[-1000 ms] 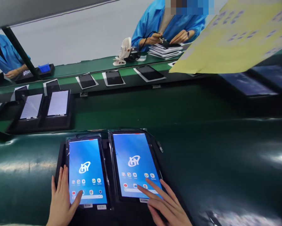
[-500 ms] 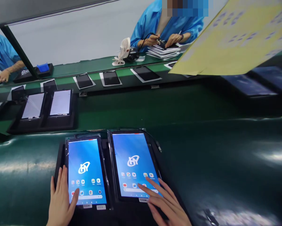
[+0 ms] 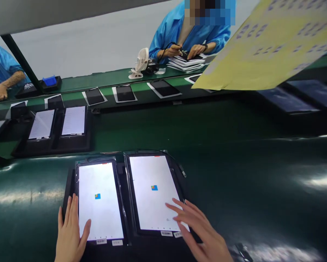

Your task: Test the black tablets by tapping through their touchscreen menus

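Note:
Two tablets lie side by side in a black tray [image 3: 129, 251] in front of me. The left tablet [image 3: 100, 214] and the right tablet [image 3: 149, 209] both show a white screen with a small coloured icon near the middle. My left hand [image 3: 70, 233] is at the left tablet's lower left edge, fingers stretched out, its thumb over the screen. My right hand [image 3: 201, 231] hovers over the right tablet's lower right part with fingers apart; whether a fingertip touches the glass I cannot tell. A black cable [image 3: 176, 162] curves behind the right tablet's top corner.
Behind is another black tray [image 3: 52, 146] with two lit tablets. Several dark tablets, one of them a tablet [image 3: 125, 93], lie on white sheets along the green line. A white fan [image 3: 141, 60] stands beyond. Yellow paper [image 3: 242, 69] hangs at upper right. Two co-workers in blue sit opposite.
Both tablets have gone from a blue home screen with app icons to a white screen with one icon. My right hand has shifted slightly right; my left hand stays nearly in place.

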The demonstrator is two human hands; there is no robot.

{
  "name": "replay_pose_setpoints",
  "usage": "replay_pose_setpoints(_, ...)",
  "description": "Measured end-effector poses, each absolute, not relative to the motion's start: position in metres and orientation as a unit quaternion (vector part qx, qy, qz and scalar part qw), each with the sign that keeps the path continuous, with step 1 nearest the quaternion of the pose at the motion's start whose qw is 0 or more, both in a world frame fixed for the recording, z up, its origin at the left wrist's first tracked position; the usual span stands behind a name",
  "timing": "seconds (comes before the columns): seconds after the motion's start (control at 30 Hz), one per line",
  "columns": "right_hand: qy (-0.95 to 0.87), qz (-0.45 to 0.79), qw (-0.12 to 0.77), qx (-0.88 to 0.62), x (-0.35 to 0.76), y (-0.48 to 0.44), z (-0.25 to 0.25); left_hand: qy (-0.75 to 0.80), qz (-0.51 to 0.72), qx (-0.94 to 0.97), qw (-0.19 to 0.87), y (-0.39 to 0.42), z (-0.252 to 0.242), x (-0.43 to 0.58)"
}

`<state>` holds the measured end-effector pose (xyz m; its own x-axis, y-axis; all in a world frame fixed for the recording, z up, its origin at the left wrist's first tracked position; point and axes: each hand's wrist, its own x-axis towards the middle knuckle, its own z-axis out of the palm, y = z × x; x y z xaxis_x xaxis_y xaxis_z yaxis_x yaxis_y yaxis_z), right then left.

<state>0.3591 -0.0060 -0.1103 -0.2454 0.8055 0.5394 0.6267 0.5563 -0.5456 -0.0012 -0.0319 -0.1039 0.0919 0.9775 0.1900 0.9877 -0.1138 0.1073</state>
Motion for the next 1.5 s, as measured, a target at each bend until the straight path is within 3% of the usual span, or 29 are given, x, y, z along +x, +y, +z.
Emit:
replay_pose_setpoints(0.13, -0.721, 0.022, 0.344, -0.601, 0.375, 0.025, -0.111, -0.689, -0.168, -0.702, -0.057, -0.031, -0.084, -0.007)
replay_pose_setpoints(0.23, -0.736, -0.083, 0.273, -0.615, 0.377, 0.04, -0.119, -0.722, -0.268, -0.613, -0.174, -0.028, -0.075, -0.009)
replay_pose_setpoints(0.4, -0.699, -0.083, 0.282, -0.652, 0.367, 0.045, -0.134, -0.709, -0.387, -0.497, -0.318, -0.016, -0.09, -0.008)
replay_pose_setpoints(0.57, -0.66, 0.065, 0.347, -0.663, 0.375, 0.049, -0.146, -0.726, -0.397, -0.448, -0.339, -0.007, -0.097, -0.01)
replay_pose_setpoints(0.9, -0.625, 0.151, 0.349, -0.682, 0.377, 0.051, -0.146, -0.701, -0.427, -0.424, -0.382, -0.004, -0.07, 0.004)
replay_pose_setpoints(1.27, -0.611, 0.145, 0.345, -0.697, 0.37, 0.045, -0.139, -0.681, -0.4, -0.462, -0.404, -0.007, -0.1, -0.015)
replay_pose_setpoints(1.5, -0.651, 0.111, 0.335, -0.672, 0.374, 0.042, -0.141, -0.685, -0.297, -0.54, -0.389, -0.015, -0.092, -0.012)
